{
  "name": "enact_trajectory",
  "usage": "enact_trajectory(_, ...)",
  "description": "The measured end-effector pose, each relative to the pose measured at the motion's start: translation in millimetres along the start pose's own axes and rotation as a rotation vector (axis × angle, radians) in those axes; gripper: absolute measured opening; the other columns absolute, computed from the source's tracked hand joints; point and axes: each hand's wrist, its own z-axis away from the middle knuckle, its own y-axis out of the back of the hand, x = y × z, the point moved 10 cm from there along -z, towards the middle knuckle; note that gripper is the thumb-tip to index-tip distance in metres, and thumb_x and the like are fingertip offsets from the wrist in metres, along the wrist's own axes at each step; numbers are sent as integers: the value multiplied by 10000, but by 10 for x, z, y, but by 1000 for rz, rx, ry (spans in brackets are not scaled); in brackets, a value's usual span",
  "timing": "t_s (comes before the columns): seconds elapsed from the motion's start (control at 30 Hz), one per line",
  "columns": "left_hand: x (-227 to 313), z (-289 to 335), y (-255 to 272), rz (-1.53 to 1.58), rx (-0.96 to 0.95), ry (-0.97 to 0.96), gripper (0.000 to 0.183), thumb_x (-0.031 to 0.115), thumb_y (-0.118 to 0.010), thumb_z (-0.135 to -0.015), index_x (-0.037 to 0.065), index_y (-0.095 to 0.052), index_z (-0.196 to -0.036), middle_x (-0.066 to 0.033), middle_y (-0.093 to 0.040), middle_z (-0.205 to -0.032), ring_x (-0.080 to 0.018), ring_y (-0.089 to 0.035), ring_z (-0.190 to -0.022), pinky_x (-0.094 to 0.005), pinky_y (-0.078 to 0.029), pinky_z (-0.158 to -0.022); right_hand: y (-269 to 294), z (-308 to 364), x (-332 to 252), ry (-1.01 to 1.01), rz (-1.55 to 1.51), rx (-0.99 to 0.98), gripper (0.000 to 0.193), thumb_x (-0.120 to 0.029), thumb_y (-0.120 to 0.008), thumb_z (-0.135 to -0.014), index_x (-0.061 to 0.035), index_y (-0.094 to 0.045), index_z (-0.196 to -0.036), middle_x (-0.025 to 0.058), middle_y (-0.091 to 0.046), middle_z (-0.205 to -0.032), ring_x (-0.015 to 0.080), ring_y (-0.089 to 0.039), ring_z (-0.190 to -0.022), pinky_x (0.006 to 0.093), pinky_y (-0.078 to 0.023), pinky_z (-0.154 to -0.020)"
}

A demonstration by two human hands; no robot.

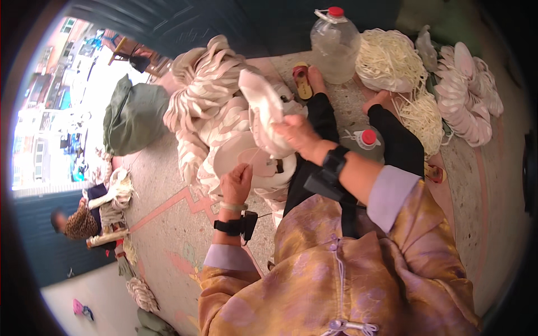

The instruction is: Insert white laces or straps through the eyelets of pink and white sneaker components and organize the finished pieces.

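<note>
Right hand (297, 134) grips a white shoe sole (263, 109), fingers wrapped around its lower half, sole upright and tilted, held above the lap in front of the big heap of white soles (210, 95). Left hand (236, 182) sits lower and just beside it, fingers pressed together pinching a thin thread (253, 158) that runs taut up toward the held sole; can't tell whether a needle is in the pinch. Both wrists carry black straps, the left one with a small black unit (246, 224) and a cable. Person sits on the floor (162, 196), legs in black trousers stretched forward, a sandal (302, 81) on the left foot. Between the knees and beyond: a small clear bottle with red cap (365, 143) lying near the right knee, a large clear plastic jug with red cap (335, 45) standing past the feet. Right of the jug, a mound of off-white cord (392, 61), more cord trailing down beside the right leg. Far right, a second stack of pale soles (468, 92) fanned out on the floor. Left of the main heap, a green sack (134, 115). Lower left, another person (78, 221) crouches well apart by bundles of pale material.
</note>
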Motion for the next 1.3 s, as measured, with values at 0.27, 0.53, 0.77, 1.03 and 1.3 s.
enact_trajectory(0.27, 718, -533, 511, 378, -28, 6, 196, 139, -552, -839, -4, -599, -715, 17, -518, -555, -45, -464, -518, -199, -359, -474, 88, 343, 329, -265, -245, -124, 373, -288, -551, -853, 37, -578, -1034, 69, -607, -964, 113, -548, -888, 257, -401, -833)
enact_trajectory(0.53, 1315, -997, 436, 262, 145, -248, 137, 152, -595, -777, 19, -612, -747, -93, -544, -572, -190, -525, -504, -301, -407, -499, -92, 434, 502, -340, -121, -260, 413, -316, -544, -863, 7, -550, -1121, 44, -591, -990, 105, -535, -904, 254, -412, -823)
enact_trajectory(0.77, 1148, -755, 560, -217, 228, -304, 239, 210, -600, -765, 8, -622, -639, -76, -542, -621, -162, -508, -507, -288, -393, -493, -234, 593, 324, -284, 111, -445, 455, -394, -614, -783, 39, -632, -920, 63, -620, -815, 119, -549, -766, 263, -436, -721)
enact_trajectory(1.03, -421, -572, 253, 192, -448, 401, 202, 181, -614, -689, 14, -634, -576, 13, -536, -481, -93, -516, -488, -256, -431, -497, -378, 737, 390, -111, 393, -775, 348, -326, -683, -729, 16, -651, -780, 26, -594, -676, 111, -524, -665, 259, -429, -660)
enact_trajectory(1.3, -79, -499, 40, 732, 9, 133, 217, 51, -572, -770, 0, -590, -980, -16, -594, -885, -114, -545, -790, -258, -453, -728, 285, 549, 726, -435, -596, -300, 220, -236, -595, -832, -58, -609, -961, 17, -615, -826, 109, -585, -758, 252, -473, -706)
